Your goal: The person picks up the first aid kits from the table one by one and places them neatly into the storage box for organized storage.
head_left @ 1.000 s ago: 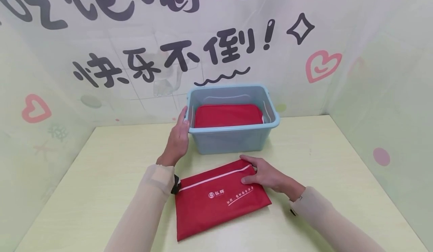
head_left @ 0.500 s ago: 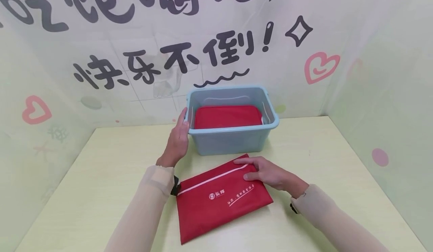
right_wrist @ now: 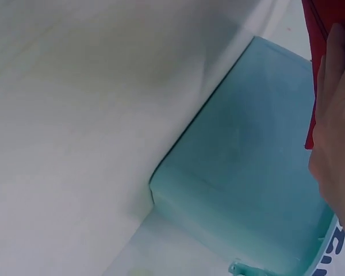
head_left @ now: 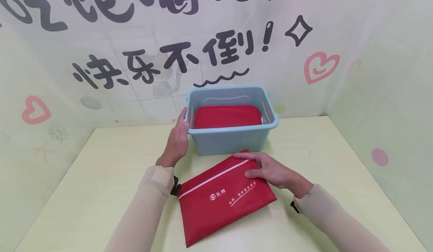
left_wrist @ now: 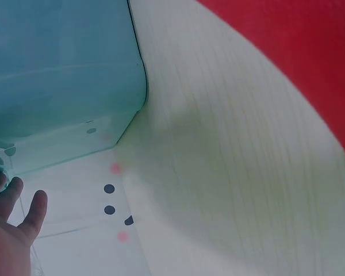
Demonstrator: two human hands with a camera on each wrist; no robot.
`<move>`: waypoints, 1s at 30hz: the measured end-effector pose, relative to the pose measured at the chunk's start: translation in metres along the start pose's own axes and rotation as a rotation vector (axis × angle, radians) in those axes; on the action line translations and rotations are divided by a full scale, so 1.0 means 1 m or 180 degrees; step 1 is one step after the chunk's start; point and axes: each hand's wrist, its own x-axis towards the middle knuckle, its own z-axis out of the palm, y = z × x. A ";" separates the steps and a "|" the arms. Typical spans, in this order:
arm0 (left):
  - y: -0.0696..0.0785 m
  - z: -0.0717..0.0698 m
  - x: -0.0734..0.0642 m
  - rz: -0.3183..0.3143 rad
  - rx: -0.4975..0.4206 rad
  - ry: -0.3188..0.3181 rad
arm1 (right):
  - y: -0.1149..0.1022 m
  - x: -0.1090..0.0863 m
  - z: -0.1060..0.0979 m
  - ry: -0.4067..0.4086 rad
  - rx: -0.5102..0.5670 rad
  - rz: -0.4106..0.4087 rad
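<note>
A red zip document bag [head_left: 220, 207] with a white zip line and white print sits aslant in front of the bin. My right hand [head_left: 274, 172] grips its upper right part, thumb on the front and fingers over the far edge. In the right wrist view the right hand [right_wrist: 339, 138] is against the red bag [right_wrist: 315, 75]. My left hand [head_left: 176, 141] rests against the left rim of the light blue plastic bin [head_left: 230, 143], its fingers fairly straight. In the left wrist view, fingers [left_wrist: 35, 215] of that hand spread near the bin wall [left_wrist: 63, 69].
Inside the bin lies another red bag-like item [head_left: 228, 116]. The bin stands on a pale wood-grain table [head_left: 111, 176], close to a white back wall [head_left: 216, 67] printed with black characters. Side walls [head_left: 382, 105] enclose the table left and right.
My right hand has moved the red document bag slightly, its upper right corner rising toward the bin and its lower left corner shifting right. The left hand has stayed at the bin rim.
</note>
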 end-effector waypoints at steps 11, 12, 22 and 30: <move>0.000 -0.001 0.001 -0.0037 -0.0026 -0.0011 | -0.031 -0.017 -0.007 0.0034 0.0106 -0.0216; 0.000 -0.001 0.001 -0.0044 -0.0030 -0.0018 | -0.034 -0.019 -0.008 0.0050 0.0107 -0.0232; 0.000 -0.001 0.002 -0.0069 -0.0068 -0.0066 | -0.057 -0.032 -0.018 0.0144 0.0226 -0.0357; 0.000 -0.002 0.001 -0.0039 -0.0118 -0.0085 | -0.086 -0.037 -0.024 0.0290 0.0164 -0.0574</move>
